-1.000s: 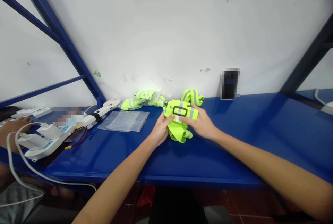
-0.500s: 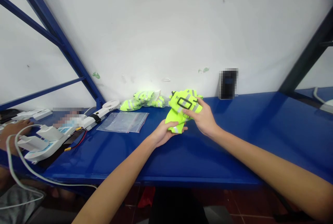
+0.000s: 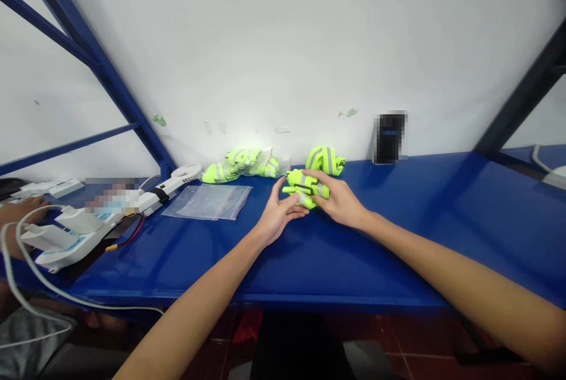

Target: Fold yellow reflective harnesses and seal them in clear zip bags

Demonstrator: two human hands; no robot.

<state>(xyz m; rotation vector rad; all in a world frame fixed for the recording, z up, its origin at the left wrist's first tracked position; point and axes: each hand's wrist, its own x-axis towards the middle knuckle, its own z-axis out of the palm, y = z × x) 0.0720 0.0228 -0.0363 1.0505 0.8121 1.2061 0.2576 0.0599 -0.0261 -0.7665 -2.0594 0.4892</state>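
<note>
A neon-yellow reflective vest [image 3: 304, 179], bundled small with grey strips and a black plastic loop showing, is between my hands at the middle of the table. My left hand [image 3: 278, 214] grips its left and lower side, thumb in front. The fingers of my right hand [image 3: 339, 198] curl over the top and right end of the bundle. Just behind, a second folded reflective vest [image 3: 326, 159] lies against the wall. To its left are several vests in clear plastic bags [image 3: 243, 159]. Flat clear zip bags [image 3: 204, 202] lie left of my hands.
On the left of the blue table [image 3: 375, 262] are a white handheld fan [image 3: 188, 172], a power strip [image 3: 73, 244] with plugs and loose white cables. Another person's hand [image 3: 22, 212] rests at the far left. A dark-screened phone [image 3: 389, 137] leans on the wall.
The vest in my hands has gone from a loose, partly hanging fold to a tighter, smaller bundle, lower on the table. The folded vest behind it now shows fully.
</note>
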